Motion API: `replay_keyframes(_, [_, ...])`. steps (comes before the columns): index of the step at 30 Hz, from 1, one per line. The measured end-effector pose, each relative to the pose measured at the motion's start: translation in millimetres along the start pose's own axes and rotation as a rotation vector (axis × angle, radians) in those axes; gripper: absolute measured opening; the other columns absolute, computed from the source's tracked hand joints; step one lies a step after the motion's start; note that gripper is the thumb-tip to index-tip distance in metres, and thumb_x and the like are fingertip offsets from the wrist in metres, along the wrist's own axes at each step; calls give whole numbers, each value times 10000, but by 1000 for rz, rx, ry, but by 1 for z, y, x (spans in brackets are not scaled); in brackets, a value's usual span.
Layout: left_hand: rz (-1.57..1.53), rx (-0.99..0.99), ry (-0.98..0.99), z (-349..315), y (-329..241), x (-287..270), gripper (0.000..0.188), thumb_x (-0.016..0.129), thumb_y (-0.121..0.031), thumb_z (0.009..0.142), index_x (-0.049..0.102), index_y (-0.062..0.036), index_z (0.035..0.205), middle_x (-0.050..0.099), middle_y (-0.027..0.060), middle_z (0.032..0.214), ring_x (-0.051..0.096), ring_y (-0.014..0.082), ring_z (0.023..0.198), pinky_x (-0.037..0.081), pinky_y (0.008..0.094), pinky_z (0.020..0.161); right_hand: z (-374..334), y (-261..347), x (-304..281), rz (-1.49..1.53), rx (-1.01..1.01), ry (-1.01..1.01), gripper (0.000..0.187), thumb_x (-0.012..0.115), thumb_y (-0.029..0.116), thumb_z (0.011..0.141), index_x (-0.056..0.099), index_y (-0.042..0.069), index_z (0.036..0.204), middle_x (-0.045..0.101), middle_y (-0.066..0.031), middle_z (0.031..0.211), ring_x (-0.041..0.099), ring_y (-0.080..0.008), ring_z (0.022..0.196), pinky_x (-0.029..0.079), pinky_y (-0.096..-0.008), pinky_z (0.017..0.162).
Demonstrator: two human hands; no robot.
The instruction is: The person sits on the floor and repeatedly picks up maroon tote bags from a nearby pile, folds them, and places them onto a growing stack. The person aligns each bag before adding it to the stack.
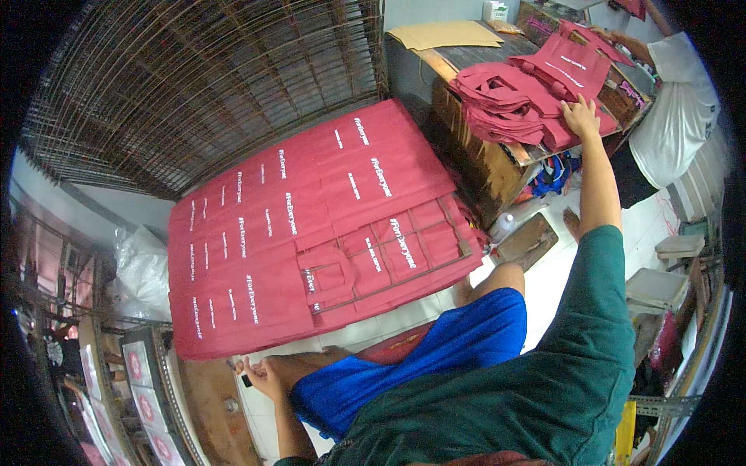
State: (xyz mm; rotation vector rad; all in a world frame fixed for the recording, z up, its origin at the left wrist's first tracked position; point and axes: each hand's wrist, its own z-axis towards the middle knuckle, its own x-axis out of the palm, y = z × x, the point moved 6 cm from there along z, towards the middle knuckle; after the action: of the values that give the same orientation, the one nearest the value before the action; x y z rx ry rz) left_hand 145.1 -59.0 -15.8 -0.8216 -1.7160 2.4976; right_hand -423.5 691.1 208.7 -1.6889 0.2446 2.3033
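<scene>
My right hand (581,118) reaches out to the far right and rests on a pile of red cloth tote bags (509,101), its fingers spread over the near edge. One bag (571,68) lies flat on the pile with its white print facing up. Low on the left, my left hand (263,378) is held beside my knee with its fingers curled together. A small dark thing shows at those fingers, too small to name. Between my hands lies a wide layer of printed red bag panels (311,210), with a wire drying rack (388,256) partly showing over them.
Raised wire racks (210,78) lean above the panels. The bags lie on a worn wooden table (458,136) with brown card sheets (444,35). A person in a white shirt (674,116) stands behind it, arm toward the bags. A white bottle (502,227) stands on the floor.
</scene>
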Motion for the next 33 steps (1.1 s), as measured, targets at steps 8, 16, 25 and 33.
replay_keyframes(8, [236,372,19,0,-29,20,440,666,-92,791,538,15,1197,577,114,1061,541,159,877,451,322,789,-22,21,-104,174,-466,-700,242,535,132,830,605,121,1062,643,-89,1022,611,-319,890,481,-399,768])
replay_keyframes(16, [-596,-161,1032,-93,-168,179,554,554,-430,897,460,-77,1314,608,98,1105,592,175,967,482,317,819,-165,111,-286,924,-823,-689,253,562,43,885,599,20,1134,653,-79,1057,592,-144,994,436,-270,901])
replay_keyframes(25, [-1930,-803,1428,-101,-295,217,1181,217,-944,597,334,-68,1380,411,190,1384,444,376,1228,417,549,930,-238,144,-272,1372,-1347,-13,156,614,161,856,497,62,828,605,-126,969,513,-328,1124,329,-484,992])
replay_keyframes(33, [-1166,-797,1117,-61,-282,222,475,539,-380,908,490,-58,1253,543,90,1249,499,232,1175,412,401,976,-260,136,-240,1367,-1293,143,168,616,189,865,521,65,805,598,-171,1129,462,-389,1209,337,-515,997])
